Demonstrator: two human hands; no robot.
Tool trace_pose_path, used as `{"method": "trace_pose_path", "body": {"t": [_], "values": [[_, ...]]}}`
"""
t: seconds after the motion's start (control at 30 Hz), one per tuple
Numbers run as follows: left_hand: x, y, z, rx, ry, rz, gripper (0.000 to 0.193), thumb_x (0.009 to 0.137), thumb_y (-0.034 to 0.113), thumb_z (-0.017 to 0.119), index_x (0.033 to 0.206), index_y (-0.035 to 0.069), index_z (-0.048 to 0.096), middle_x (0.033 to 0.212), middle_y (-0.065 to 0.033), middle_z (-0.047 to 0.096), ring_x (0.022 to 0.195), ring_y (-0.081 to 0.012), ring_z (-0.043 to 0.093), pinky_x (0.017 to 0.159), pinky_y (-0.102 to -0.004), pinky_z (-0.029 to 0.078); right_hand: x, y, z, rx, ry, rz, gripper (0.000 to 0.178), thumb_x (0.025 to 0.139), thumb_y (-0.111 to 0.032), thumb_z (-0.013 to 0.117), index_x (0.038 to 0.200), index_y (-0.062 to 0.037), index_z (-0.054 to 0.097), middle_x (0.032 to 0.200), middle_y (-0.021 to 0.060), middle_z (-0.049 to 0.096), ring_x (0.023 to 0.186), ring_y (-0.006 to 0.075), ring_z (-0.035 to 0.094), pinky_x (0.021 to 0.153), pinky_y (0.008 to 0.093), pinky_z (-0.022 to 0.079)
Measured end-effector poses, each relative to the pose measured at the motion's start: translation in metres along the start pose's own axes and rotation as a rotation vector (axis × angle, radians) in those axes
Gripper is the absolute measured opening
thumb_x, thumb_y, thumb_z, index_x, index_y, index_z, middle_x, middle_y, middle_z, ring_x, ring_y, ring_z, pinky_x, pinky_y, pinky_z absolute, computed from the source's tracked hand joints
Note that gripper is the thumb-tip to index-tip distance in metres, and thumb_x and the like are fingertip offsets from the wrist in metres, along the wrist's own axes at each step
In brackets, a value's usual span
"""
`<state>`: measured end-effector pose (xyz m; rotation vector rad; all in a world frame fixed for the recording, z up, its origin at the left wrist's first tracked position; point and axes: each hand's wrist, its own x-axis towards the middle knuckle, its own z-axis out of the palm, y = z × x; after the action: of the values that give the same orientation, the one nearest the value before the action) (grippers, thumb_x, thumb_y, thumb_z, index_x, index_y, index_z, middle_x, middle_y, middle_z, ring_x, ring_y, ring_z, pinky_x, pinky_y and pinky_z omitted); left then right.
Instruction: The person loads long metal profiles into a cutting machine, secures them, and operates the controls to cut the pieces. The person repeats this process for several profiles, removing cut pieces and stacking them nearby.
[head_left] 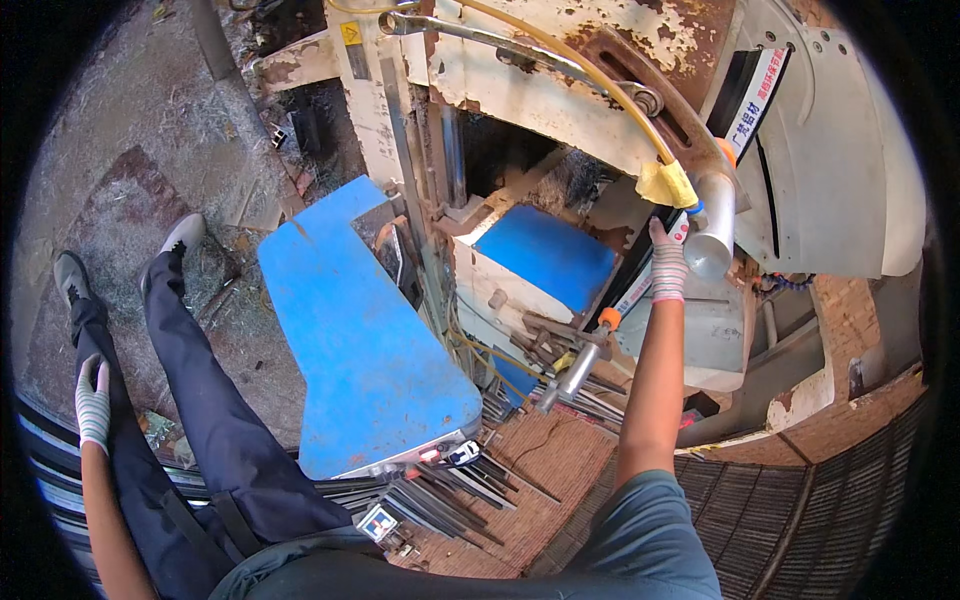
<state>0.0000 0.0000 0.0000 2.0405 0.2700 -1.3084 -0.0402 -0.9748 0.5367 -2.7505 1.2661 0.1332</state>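
My right hand, in a striped knit glove, reaches forward to a long dark profile bar with a white printed film. Its thumb lies along the bar and the fingers seem wrapped round it, partly hidden. The bar slants from upper right toward the middle of the machine. Close beside this hand is a thick silver cylinder, with an orange tip behind it. A second cylinder with an orange tip points at the bar's lower end. My left hand, also gloved, hangs by my leg with nothing in it, fingers apart.
A large blue machine panel stands in front of me, and a blue plate lies inside the rusty frame. A yellow hose arches overhead. Several dark strips lie near my waist. Metal shavings cover the floor.
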Motion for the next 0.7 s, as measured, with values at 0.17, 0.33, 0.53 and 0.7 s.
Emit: {"method": "trace_pose_path", "body": {"t": [0.17,0.33,0.53,0.7], "values": [[-0.015,-0.01,0.012,-0.05,-0.011,-0.047,0.035,0.101,0.02,0.062,0.13,0.002,0.061,0.123,-0.0163,0.068,0.115,-0.0259,0.061,0.105,-0.0334,0.043,0.006,0.018,-0.009,0.284,0.083,0.095,0.073,0.086,-0.042,0.076,0.143,-0.0041,0.05,0.138,0.0097,0.058,0.125,0.0258,0.054,0.111,0.0406,0.038],[-0.007,-0.007,0.01,0.004,-0.001,-0.027,0.035,0.101,0.02,0.062,0.13,0.001,0.061,0.124,-0.0169,0.068,0.117,-0.0275,0.062,0.105,-0.0342,0.044,-0.012,-0.012,0.011,0.053,0.303,-0.073,0.038,0.102,-0.023,0.051,0.13,0.0009,0.06,0.121,0.0153,0.068,0.105,0.0303,0.068,0.095,0.0449,0.056],[-0.005,0.006,0.007,0.068,-0.005,0.007,0.035,0.101,0.022,0.062,0.13,0.002,0.062,0.124,-0.0173,0.068,0.117,-0.0285,0.062,0.105,-0.0354,0.044,-0.015,-0.032,0.02,0.213,0.234,-0.163,0.034,0.105,-0.022,0.048,0.127,-0.0003,0.061,0.117,0.0129,0.069,0.099,0.0256,0.069,0.089,0.0402,0.058],[-0.009,0.012,0.008,0.094,-0.003,0.021,0.035,0.1,0.022,0.063,0.129,0.003,0.062,0.123,-0.0175,0.068,0.116,-0.0288,0.062,0.104,-0.0357,0.044,-0.018,-0.037,0.019,-0.095,0.223,-0.269,0.032,0.102,-0.019,0.054,0.129,-0.0016,0.06,0.117,0.011,0.069,0.101,0.0239,0.067,0.09,0.0378,0.056]]}}
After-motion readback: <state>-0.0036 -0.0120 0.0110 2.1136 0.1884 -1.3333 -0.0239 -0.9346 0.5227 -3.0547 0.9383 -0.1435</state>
